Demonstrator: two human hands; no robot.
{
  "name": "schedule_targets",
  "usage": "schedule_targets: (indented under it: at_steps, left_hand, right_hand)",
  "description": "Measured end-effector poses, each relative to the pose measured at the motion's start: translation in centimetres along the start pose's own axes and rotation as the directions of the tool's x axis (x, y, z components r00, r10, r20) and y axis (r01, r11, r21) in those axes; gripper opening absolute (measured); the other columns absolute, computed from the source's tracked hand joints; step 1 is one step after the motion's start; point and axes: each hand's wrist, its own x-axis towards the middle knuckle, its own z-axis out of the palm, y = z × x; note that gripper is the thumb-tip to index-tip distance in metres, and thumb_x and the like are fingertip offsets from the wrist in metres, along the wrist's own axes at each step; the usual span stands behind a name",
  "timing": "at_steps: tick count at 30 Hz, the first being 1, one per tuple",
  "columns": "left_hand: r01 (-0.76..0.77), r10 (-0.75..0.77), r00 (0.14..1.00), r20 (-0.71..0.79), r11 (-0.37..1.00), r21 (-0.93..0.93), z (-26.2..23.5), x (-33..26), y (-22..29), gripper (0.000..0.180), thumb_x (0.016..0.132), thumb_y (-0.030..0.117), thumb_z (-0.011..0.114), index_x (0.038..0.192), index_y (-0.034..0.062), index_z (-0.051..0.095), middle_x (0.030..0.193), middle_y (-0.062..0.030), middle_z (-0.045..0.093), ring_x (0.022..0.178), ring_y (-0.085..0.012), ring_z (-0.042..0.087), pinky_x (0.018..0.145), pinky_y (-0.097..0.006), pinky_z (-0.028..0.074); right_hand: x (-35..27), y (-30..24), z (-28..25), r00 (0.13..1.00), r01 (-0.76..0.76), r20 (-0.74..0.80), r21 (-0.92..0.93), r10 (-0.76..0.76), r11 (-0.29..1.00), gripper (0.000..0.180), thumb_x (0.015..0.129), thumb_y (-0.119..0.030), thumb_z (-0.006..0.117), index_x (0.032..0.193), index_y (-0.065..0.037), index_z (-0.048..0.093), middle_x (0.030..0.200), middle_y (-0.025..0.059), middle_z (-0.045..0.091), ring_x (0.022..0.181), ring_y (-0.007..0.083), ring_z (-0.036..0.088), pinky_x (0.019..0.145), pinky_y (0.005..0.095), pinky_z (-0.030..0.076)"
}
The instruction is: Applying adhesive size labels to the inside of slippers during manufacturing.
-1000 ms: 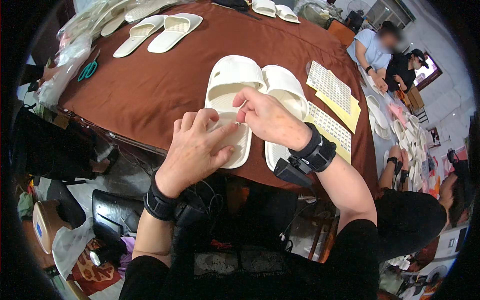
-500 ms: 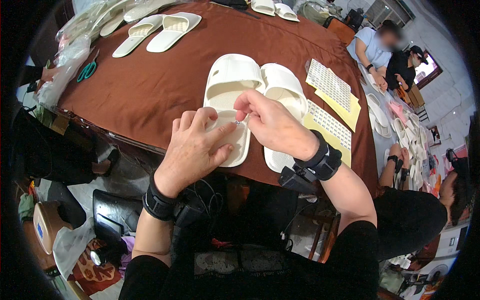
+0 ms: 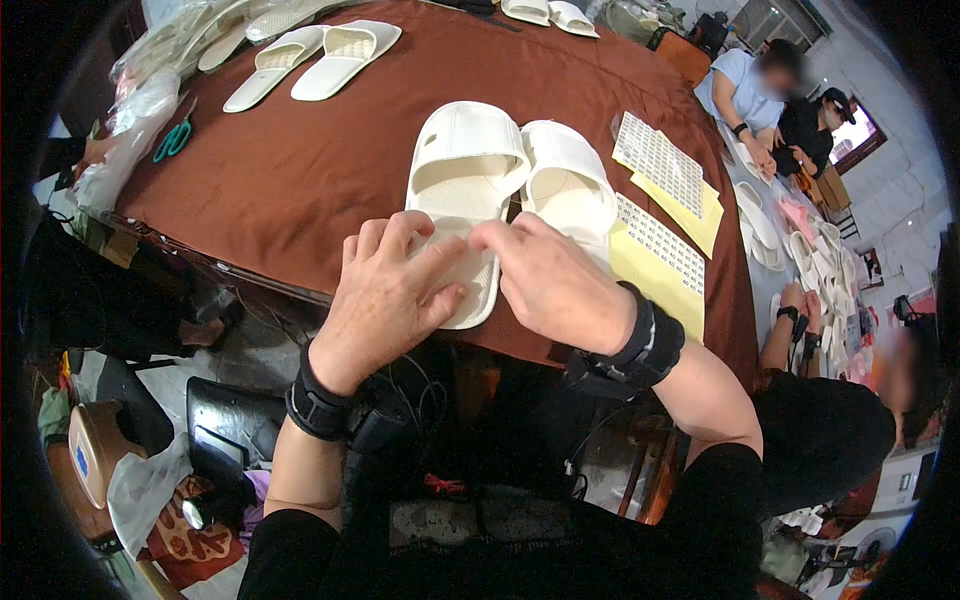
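Observation:
A pair of white slippers lies at the table's front edge, toes away from me. Across the footbed of the left slipper [image 3: 468, 150] rests my left hand [image 3: 385, 290], fingers spread and index finger stretched toward the middle of the footbed. My right hand [image 3: 560, 285] is closed, its curled fingertips on that same footbed beside my left index fingertip. Whatever lies under or between these fingertips is hidden. The right slipper [image 3: 570, 175] stands alongside, its heel part covered by my right hand. Right of the pair lie yellow-backed sheets of small printed labels [image 3: 655, 245].
A brown cloth covers the table [image 3: 290, 190]. Green-handled scissors [image 3: 173, 142] lie at the left, near plastic-wrapped slippers [image 3: 190, 40]. Another white pair [image 3: 345, 60] sits at the far left. Co-workers [image 3: 745, 95] handle white slippers [image 3: 825, 270] at a side table on the right.
My right hand has come down and slightly right, its fingertips now on the footbed. The small printed label seen there earlier is covered. My left hand has hardly moved.

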Motion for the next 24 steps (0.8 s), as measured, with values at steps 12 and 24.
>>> schedule_targets:
  at_steps: [12,24]
  left_hand:
    - [0.001,-0.001,1.0,0.003,1.0,-0.002,-0.2,0.1,0.0,0.041,0.076,0.025,0.075,0.115,0.0166,0.067,0.119,-0.0072,0.053,0.105,-0.0268,0.052,0.094,-0.044,0.041]
    - [0.007,-0.007,1.0,-0.003,1.0,-0.019,-0.1,0.1,0.1,0.042,0.075,0.025,0.075,0.115,0.0169,0.067,0.118,-0.0073,0.053,0.106,-0.0271,0.051,0.093,-0.044,0.041]
  right_hand:
    - [-1.5,-0.4,-0.7,0.99,0.13,-0.025,-0.153,-0.136,0.98,0.029,0.082,-0.002,0.056,0.11,-0.004,0.055,0.097,0.0103,0.061,0.098,0.029,0.055,0.086,0.0402,0.046]
    - [-1.1,-0.3,0.3,0.971,0.22,-0.054,-0.163,-0.231,0.962,0.029,0.08,-0.001,0.056,0.109,-0.004,0.053,0.095,0.011,0.061,0.093,0.0303,0.055,0.085,0.0407,0.046]
